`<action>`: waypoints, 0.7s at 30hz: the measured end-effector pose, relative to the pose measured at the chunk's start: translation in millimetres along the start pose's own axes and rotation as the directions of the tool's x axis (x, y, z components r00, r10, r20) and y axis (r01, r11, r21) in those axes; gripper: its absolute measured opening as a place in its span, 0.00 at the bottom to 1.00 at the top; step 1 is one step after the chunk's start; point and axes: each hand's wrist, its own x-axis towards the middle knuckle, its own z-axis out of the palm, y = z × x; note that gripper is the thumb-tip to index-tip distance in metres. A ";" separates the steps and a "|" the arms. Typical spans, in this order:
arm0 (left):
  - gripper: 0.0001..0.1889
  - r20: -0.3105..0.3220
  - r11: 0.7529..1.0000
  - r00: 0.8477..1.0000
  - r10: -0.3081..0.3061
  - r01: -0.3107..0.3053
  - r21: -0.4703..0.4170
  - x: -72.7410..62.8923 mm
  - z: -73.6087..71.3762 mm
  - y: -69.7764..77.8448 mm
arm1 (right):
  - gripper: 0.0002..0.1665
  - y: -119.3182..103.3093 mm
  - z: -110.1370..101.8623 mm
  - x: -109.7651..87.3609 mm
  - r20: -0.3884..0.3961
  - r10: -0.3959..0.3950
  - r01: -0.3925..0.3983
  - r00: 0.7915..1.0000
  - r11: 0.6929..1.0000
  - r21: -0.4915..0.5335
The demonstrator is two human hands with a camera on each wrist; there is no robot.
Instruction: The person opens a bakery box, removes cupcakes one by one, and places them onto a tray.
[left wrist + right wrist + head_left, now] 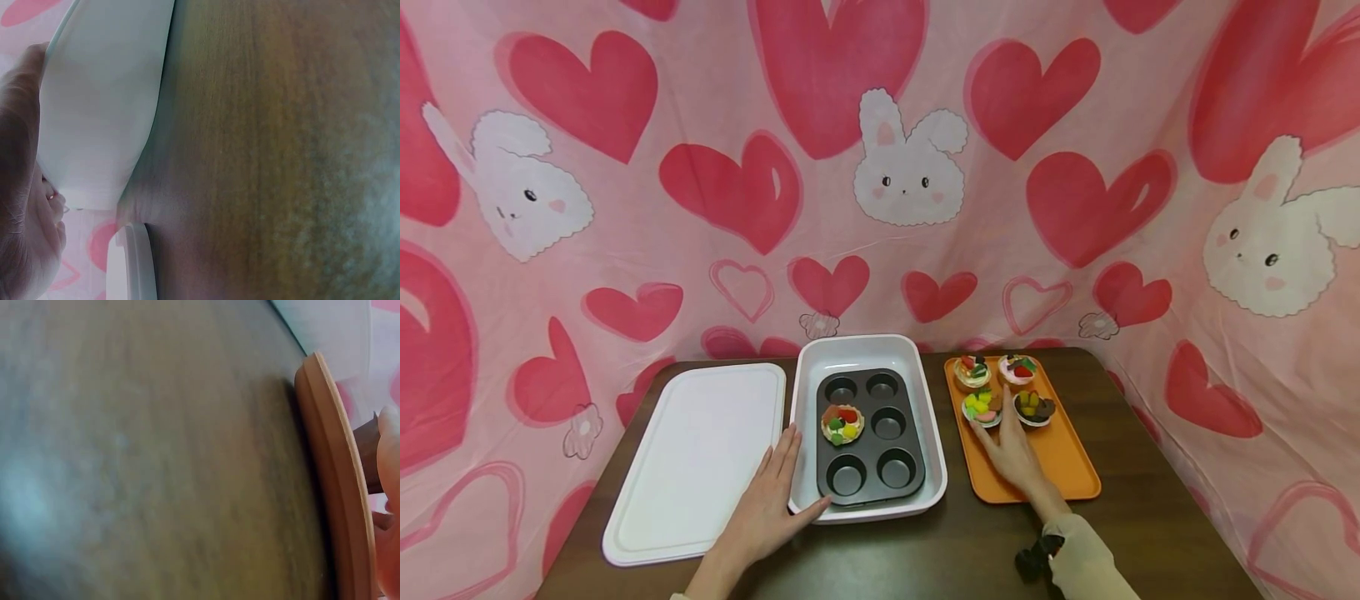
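My left hand (767, 504) rests at the near left corner of the white basin (931, 417), thumb over the front rim and fingers along the left side. Inside it lies a dark muffin tin (868, 450). One cupcake (842, 425), topped with red, green and yellow pieces, fills the tin's middle left cup. Over the orange tray (1075, 479), my right hand (1015, 454) grips a cupcake with yellow and green topping (981, 406), thumb at its near side and fingers along its right. A chocolate-topped cupcake (1034, 409) sits just right of those fingers.
Two more cupcakes stand at the tray's far end, one cream-topped (972, 373) and one pink-topped (1017, 369). A flat white board (700, 458) lies left of the basin on the dark wooden table (880, 558). A heart-patterned cloth (850, 242) hangs behind.
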 end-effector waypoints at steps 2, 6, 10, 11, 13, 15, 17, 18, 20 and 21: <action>0.62 -0.001 1.000 1.000 0.002 -0.002 0.005 -0.1 0.0 0.0 | 0.61 -1.5 0.8 -1.0 -0.003 -0.004 0.004 1.000 1.000 -0.016; 0.62 -0.002 1.000 1.000 0.002 -0.002 0.006 0.3 0.3 -0.1 | 0.61 -6.1 2.3 -3.5 -0.005 -0.004 0.004 1.000 0.999 -0.044; 0.62 0.007 1.000 1.000 -0.007 0.007 -0.001 0.7 0.5 -0.3 | 0.62 -11.3 4.8 -7.9 -0.060 -0.036 0.036 0.998 0.999 -0.010; 0.62 0.010 1.000 1.000 -0.010 0.010 -0.001 0.7 0.6 -0.3 | 0.62 -12.2 5.8 -8.9 -0.088 -0.052 0.052 0.995 0.999 -0.002; 0.62 0.014 1.000 1.000 -0.011 0.011 -0.002 0.9 0.9 -0.6 | 0.62 -12.5 8.9 -10.0 -0.170 -0.094 0.100 0.981 0.995 0.025; 0.62 0.014 1.000 1.000 -0.009 0.010 -0.003 0.9 1.3 -0.9 | 0.62 -14.9 9.6 -10.4 -0.225 -0.136 0.141 0.965 0.990 0.005; 0.62 0.011 1.000 1.000 -0.007 0.007 -0.002 0.8 1.6 -1.2 | 0.61 -19.5 8.7 -9.8 -0.252 -0.163 0.162 0.954 0.986 -0.026; 0.62 0.009 1.000 1.000 -0.006 0.006 0.000 0.7 1.6 -1.3 | 0.60 -23.2 7.3 -9.8 -0.249 -0.171 0.166 0.953 0.985 -0.039; 0.62 0.005 1.000 1.000 -0.005 0.005 0.002 0.4 1.9 -1.6 | 0.59 -32.5 3.0 -10.1 -0.201 -0.169 0.156 0.965 0.984 -0.082; 0.62 0.004 1.000 1.000 -0.004 0.004 0.003 0.3 2.0 -1.7 | 0.59 -37.4 1.6 -10.4 -0.173 -0.163 0.149 0.971 0.985 -0.090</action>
